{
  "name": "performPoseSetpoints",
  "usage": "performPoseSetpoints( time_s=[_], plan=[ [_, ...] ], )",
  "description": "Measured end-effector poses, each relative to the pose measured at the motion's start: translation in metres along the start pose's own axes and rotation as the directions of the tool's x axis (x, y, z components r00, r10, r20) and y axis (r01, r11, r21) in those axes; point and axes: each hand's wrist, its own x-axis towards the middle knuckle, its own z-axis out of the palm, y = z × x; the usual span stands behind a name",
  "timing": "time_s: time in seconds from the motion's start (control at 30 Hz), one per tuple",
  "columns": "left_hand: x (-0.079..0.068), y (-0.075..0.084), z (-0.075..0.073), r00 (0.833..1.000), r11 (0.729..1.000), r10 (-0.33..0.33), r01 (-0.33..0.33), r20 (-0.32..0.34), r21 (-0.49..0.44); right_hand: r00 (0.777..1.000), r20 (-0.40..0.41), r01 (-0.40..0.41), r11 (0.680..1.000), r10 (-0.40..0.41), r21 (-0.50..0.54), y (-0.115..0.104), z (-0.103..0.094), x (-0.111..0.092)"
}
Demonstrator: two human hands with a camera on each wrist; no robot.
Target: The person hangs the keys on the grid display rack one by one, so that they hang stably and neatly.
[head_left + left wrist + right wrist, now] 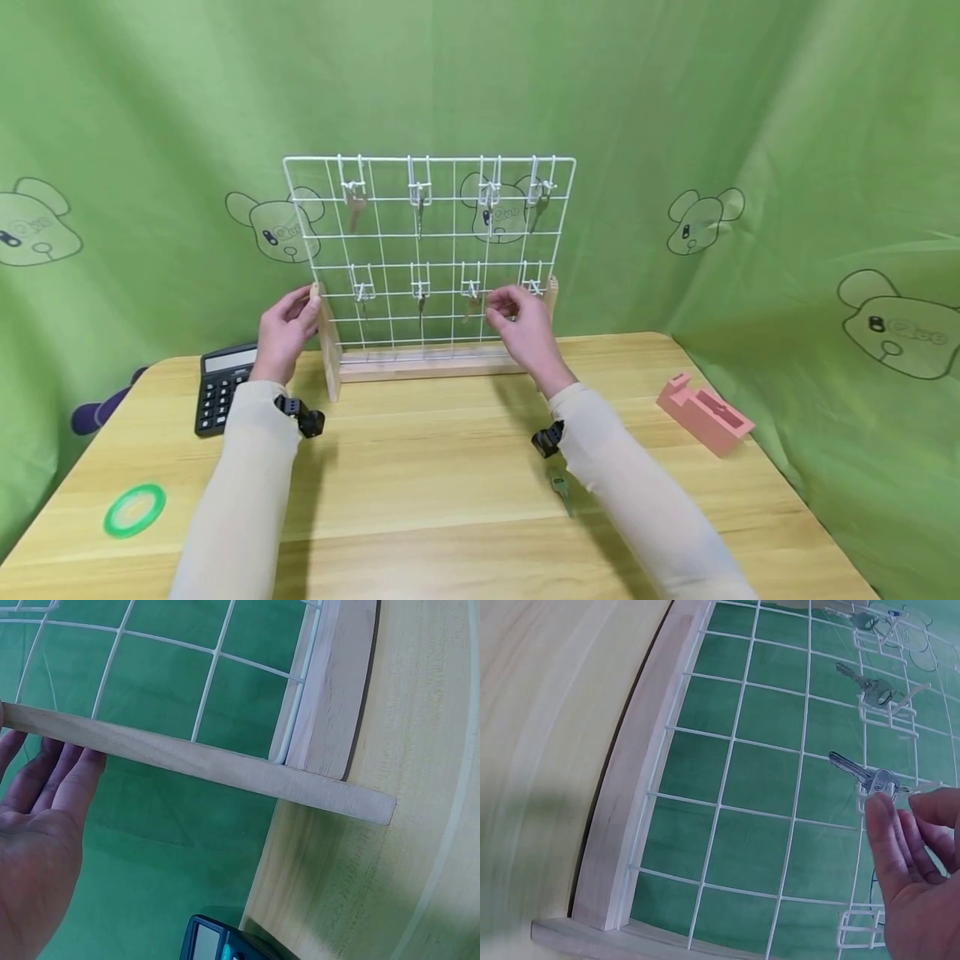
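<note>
A white wire grid rack [453,237] in a wooden stand bears two rows of hooks with keys. My left hand [287,329] grips the top of the left wooden upright [328,346]; in the left wrist view its fingers [71,780] lie against the wood. By the third hook of the lower row is my right hand [523,327], fingers bent and fingertips right beside a hanging key [472,308]. In the right wrist view one fingertip overlaps the head of that key [881,781]. Another key [560,490] lies on the table near my right forearm.
A black calculator [217,400] stands left of the rack, a green ring-shaped roll [135,510] at front left. The pink tape dispenser [705,414] sits on the right. Green curtain [637,92] surrounds the wooden table [420,500]. A purple object [97,414] shows past the left edge.
</note>
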Motion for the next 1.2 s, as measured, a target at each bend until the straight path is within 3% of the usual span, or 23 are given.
performPoseSetpoints(
  time_s=[0.5, 0.83, 1.2],
  plan=[
    [-0.001, 0.004, -0.004, 1.000, 1.000, -0.021, 0.021, -0.011, -0.007, 0.982, 0.186, 0.035, 0.992, -0.011, -0.123, 0.001, -0.021, -0.035],
    [0.000, 0.005, -0.002, 1.000, 1.000, -0.016, 0.016, 0.002, -0.002, 0.968, 0.249, 0.022, 0.989, 0.016, -0.149, 0.012, -0.038, -0.066],
    [0.000, 0.004, -0.001, 1.000, 1.000, -0.022, 0.022, 0.000, 0.014, 0.925, 0.376, 0.041, 0.970, 0.055, -0.241, 0.027, -0.056, -0.107]
  ],
)
